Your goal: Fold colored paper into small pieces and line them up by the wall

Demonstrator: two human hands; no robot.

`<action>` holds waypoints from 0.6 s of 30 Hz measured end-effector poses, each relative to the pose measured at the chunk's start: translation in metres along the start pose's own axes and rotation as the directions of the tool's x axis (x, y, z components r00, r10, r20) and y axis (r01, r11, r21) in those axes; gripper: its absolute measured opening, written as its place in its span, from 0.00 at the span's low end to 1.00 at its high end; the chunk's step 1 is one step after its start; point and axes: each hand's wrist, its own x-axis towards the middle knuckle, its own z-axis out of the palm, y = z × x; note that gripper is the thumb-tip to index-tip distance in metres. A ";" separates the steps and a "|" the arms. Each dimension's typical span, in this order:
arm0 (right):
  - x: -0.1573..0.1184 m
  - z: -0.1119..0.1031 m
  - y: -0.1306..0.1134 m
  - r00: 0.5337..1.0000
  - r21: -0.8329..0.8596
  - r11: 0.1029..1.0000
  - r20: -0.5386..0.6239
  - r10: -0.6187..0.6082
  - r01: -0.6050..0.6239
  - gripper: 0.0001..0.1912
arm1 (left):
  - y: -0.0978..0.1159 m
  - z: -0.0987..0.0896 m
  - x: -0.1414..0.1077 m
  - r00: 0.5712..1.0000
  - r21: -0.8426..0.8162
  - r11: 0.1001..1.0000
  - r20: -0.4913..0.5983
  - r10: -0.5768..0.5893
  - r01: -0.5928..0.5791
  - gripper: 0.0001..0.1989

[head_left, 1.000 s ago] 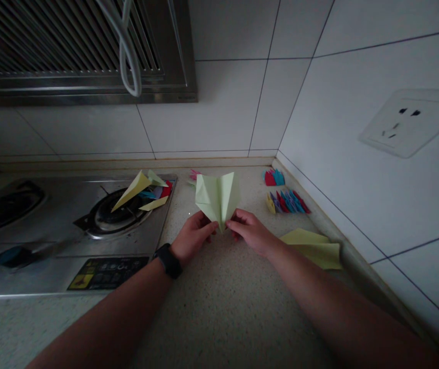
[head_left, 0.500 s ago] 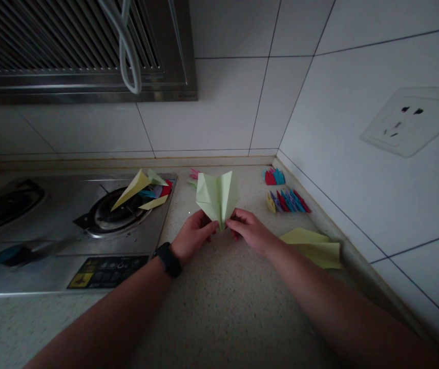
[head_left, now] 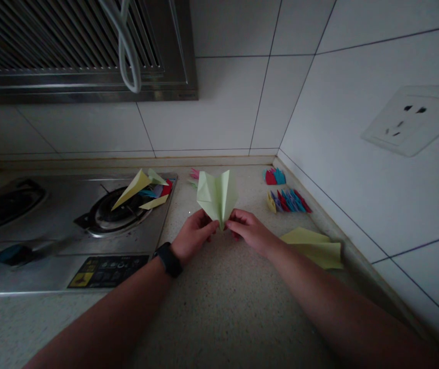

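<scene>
A pale yellow-green folded sheet of paper (head_left: 209, 197) is held up near the middle of the frame, its wide end at the top. From here I see two wings flaring from a deep central crease, narrowing downward to a point; a finer fold line crosses the left wing. The left hand (head_left: 194, 233) and right hand (head_left: 250, 231) pinch it low, either side of the crease. I can't tell whether its tip touches the desk (head_left: 223, 302).
</scene>
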 end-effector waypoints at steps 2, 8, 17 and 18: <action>0.000 0.000 0.001 1.000 -0.009 1.000 0.010 -0.007 0.007 0.07 | 0.000 0.000 0.000 1.000 0.010 1.000 0.008 -0.006 0.006 0.16; 0.000 -0.001 0.001 1.000 -0.020 1.000 0.026 -0.010 0.011 0.07 | 0.001 0.000 -0.001 1.000 0.026 1.000 0.022 -0.005 0.005 0.16; -0.001 0.001 0.000 1.000 -0.053 0.999 0.019 -0.001 0.002 0.11 | 0.006 0.002 -0.002 0.998 0.073 0.997 0.052 -0.021 0.017 0.15; -0.001 0.001 0.000 1.000 -0.058 0.998 0.021 0.004 -0.003 0.11 | 0.007 0.002 -0.002 0.998 0.077 0.997 0.054 -0.026 0.021 0.15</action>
